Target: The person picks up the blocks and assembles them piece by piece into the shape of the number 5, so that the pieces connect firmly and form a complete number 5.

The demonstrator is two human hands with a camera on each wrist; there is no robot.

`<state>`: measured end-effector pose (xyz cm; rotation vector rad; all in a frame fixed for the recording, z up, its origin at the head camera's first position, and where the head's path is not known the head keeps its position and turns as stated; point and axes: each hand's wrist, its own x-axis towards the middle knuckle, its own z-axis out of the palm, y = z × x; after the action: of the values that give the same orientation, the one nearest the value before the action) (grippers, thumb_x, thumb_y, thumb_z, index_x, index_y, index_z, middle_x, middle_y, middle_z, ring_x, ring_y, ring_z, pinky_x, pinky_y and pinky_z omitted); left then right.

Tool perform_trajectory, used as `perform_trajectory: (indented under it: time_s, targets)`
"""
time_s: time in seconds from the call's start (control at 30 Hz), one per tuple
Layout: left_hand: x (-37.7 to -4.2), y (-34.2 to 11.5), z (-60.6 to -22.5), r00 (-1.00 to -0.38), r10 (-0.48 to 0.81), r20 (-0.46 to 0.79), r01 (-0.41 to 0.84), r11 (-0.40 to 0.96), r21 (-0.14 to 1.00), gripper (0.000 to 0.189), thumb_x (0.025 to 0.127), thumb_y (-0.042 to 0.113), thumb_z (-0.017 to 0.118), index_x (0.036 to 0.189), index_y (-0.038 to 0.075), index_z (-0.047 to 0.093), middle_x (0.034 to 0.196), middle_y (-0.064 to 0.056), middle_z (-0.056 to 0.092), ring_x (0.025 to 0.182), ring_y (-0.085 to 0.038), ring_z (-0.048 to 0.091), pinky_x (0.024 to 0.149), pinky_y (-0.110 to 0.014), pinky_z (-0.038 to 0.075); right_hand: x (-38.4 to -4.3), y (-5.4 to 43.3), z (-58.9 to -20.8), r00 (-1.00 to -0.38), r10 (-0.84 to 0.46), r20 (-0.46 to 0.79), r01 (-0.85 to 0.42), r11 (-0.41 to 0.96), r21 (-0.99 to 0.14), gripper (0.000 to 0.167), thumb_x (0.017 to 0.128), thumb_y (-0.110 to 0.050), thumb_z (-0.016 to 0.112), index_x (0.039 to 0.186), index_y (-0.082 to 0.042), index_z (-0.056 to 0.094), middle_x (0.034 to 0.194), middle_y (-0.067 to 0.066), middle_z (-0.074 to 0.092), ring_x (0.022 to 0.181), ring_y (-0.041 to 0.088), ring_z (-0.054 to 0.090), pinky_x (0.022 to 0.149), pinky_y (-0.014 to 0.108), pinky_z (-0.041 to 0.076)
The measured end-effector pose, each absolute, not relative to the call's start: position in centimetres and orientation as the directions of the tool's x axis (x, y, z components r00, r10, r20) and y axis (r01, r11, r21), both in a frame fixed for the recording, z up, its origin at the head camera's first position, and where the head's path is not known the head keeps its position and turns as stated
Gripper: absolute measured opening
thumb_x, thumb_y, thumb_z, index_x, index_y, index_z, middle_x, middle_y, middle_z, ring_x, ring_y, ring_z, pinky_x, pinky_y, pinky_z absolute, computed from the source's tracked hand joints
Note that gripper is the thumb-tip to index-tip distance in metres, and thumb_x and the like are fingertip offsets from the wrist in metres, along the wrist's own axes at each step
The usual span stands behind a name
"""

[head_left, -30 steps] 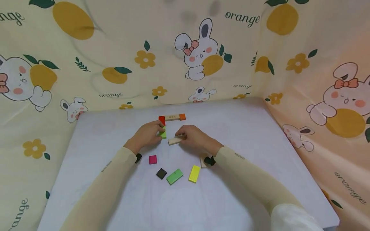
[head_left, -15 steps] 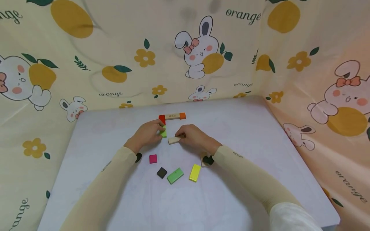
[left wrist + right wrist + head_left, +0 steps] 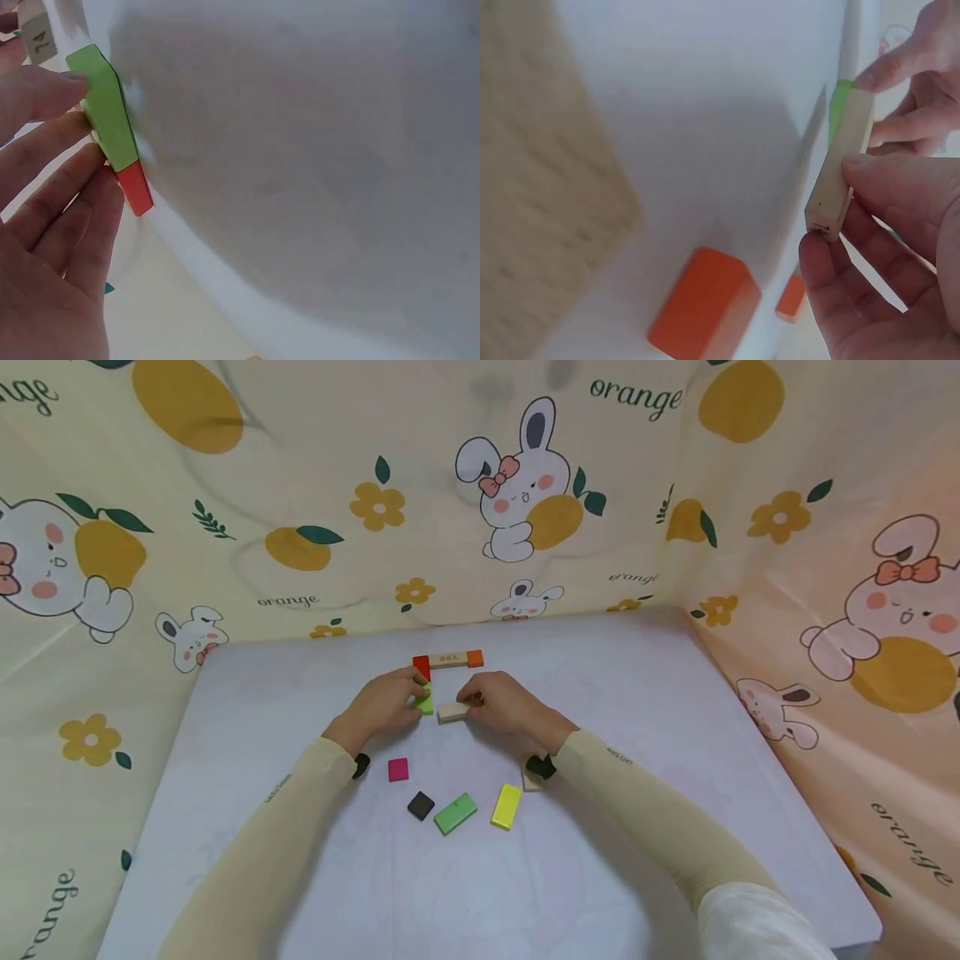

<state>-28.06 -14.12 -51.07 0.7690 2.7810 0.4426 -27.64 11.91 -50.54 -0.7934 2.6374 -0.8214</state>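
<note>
A printed cloth (image 3: 438, 435) is hanging behind a white table (image 3: 630, 710). The left hand (image 3: 378, 706) is pinching a lime block (image 3: 111, 116), the right hand (image 3: 510, 703) a pale wooden block (image 3: 838, 169).

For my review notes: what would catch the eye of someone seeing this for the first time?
Probably the cloth printed with rabbits and oranges, rising behind the white table. Next, around the table's middle, the left hand pinches a lime-green block while the right hand holds a plain wooden block. Nearer the person, a bright yellow block stands out against the pale tabletop.
</note>
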Motion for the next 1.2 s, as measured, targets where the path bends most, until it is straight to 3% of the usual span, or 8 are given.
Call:
perform_trajectory:
  time_s: [0.47,1.2]
  targets:
    - [-28.0,-14.3,-50.8,-0.833,0.539,-0.127,0.467,0.807,0.362,0.035,0.097,0.014,0.078,0.131,0.004,0.079,0.136,-0.008,0.065,0.129,-0.029,0.061,0.113,-0.048,0.048,-28.7,11.1,-49.2,-0.838,-0.535,-0.106,-0.388,0.722,-0.573,0.027,0.098,-0.006,0.077,0.125,-0.007,0.08,0.112,0.002,0.076,0.098,0.02,0.064,0.092,0.035,0.056]
    - [-28.2,-14.1,-50.7,-0.836,0.532,-0.134,0.458,0.811,0.364,0.034,0.097,0.014,0.08,0.13,0.005,0.079,0.136,-0.008,0.065,0.126,-0.029,0.061,0.11,-0.046,0.05,-29.8,9.9,-50.5,-0.824,-0.546,-0.154,-0.377,0.729,-0.571,0.025,0.099,-0.006,0.076,0.124,-0.007,0.08,0.112,0.001,0.076,0.101,0.019,0.063,0.097,0.037,0.054]
